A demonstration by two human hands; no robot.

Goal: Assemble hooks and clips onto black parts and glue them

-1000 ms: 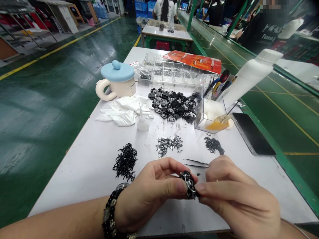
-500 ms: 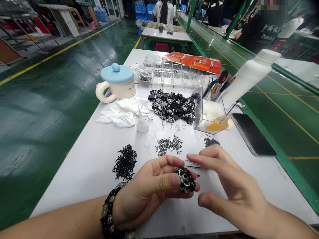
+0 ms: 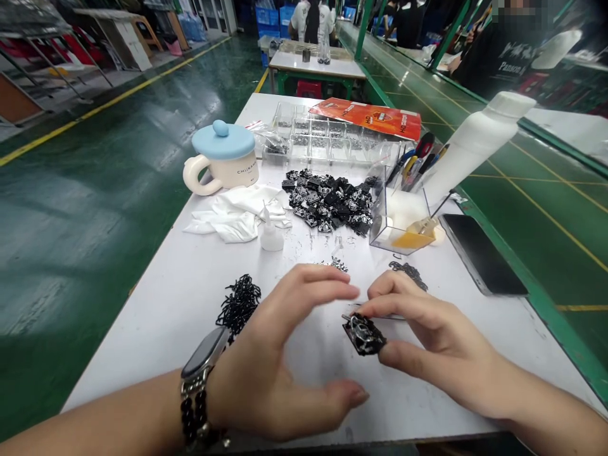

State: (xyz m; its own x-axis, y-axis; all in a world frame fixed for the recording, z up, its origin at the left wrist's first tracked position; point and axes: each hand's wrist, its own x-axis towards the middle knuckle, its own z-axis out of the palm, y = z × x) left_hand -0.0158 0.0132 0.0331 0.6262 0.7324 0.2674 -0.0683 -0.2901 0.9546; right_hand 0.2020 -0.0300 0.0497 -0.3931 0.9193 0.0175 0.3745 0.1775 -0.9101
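Between thumb and forefinger, my right hand grips a small black and silver mechanical part above the white table. My left hand is spread, thumb and fingers apart, just left of that part and not touching it. A pile of black curved pieces lies by my left wrist. Small silver metal pieces are partly covered by my left fingers. Behind my right fingers sits a little heap of thin black pieces. A large pile of similar black and silver parts lies farther back.
A lidded mug, a white cloth and a small dropper bottle stand left. To the right are a clear tool box, a tilted white bottle and a phone. A compartment tray sits behind.
The black and silver part has passed from my left hand to my right. My left fingers have let go and spread wide; my right thumb and forefinger have closed on it.
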